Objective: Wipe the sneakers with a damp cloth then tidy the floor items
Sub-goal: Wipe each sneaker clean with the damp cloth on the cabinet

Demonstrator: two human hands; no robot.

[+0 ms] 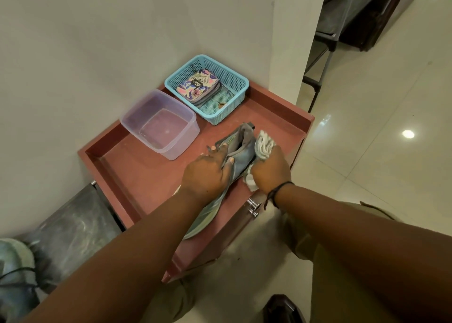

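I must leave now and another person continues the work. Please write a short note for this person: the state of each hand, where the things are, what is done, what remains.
Left hand grips the grey sneaker, holding it on the red table.
Right hand holds the white cloth against the sneaker's heel side.
The clear tub with water and the blue basket stand behind on the table.
Done: wiping of this sneaker is under way.
Left: finish it, wipe the second sneaker at the lower left, then tidy the floor.
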